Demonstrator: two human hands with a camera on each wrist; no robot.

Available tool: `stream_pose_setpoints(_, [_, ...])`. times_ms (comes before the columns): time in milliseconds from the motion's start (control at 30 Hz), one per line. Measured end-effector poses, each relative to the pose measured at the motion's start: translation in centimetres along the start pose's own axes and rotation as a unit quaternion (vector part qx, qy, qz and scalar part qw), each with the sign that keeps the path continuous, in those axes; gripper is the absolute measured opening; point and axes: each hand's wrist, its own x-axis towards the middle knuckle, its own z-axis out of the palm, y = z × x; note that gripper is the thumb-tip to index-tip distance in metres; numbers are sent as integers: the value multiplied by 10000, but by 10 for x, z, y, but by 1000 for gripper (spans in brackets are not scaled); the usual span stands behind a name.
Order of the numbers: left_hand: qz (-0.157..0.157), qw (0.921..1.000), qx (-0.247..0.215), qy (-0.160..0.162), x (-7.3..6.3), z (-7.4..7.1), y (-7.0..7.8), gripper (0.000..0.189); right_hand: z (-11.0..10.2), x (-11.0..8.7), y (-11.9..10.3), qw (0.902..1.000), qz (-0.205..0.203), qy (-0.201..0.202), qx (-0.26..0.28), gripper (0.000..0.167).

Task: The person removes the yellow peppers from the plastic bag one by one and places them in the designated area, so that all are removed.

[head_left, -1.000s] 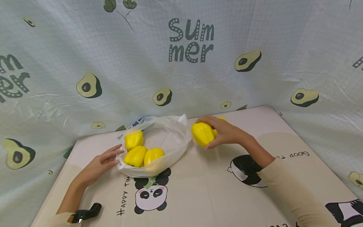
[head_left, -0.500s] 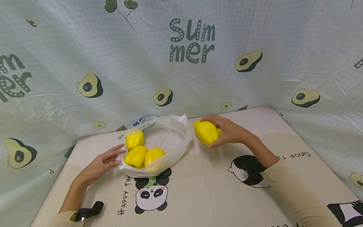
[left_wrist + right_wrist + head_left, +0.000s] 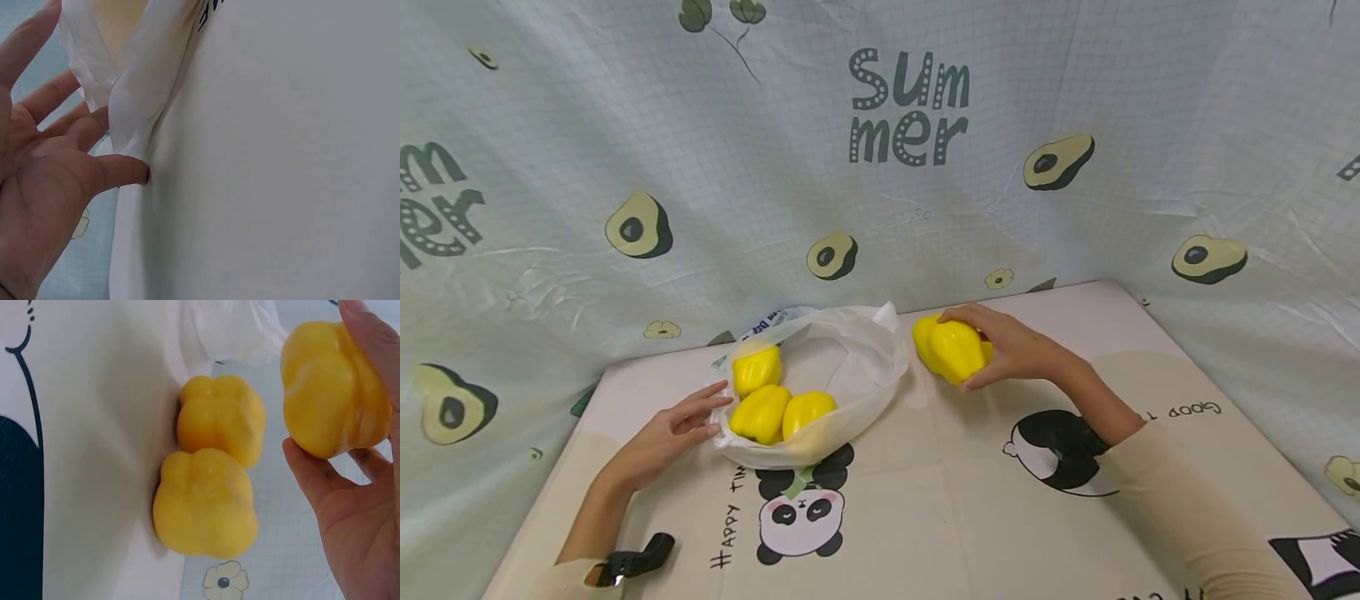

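My right hand [image 3: 1018, 346] grips a yellow bell pepper [image 3: 957, 352], fingers over its top and thumb below in the head view. In the right wrist view the held pepper [image 3: 331, 390] is apart from two more yellow bell peppers, a farther one [image 3: 222, 419] and a nearer one [image 3: 206, 503], on the table. A white plastic bag [image 3: 865, 367] lies to the left with its mouth wide. Three yellow peppers [image 3: 760, 414] show inside it. My left hand [image 3: 662, 437] rests at the bag's left rim, fingers spread and loosely bent; its thumb [image 3: 125, 170] extends beside the plastic.
The table [image 3: 910, 500] wears a pale cover printed with pandas and lettering. Behind it hangs a light curtain [image 3: 737, 167] with avocado prints, close to the table's back edge. A black strap [image 3: 638, 560] is on the left wrist.
My right hand has moved a little to the right with the pepper. Part of another yellow pepper now shows behind it on the left. My left hand and the bag stay in place.
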Motion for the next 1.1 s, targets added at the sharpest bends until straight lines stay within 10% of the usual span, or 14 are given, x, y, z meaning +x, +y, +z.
stream_pose_setpoints(1100, [-23, 9998, 206, -47, 0, -3, 2, 47, -20, -21, 17, 9976, 587, 348, -60, 92])
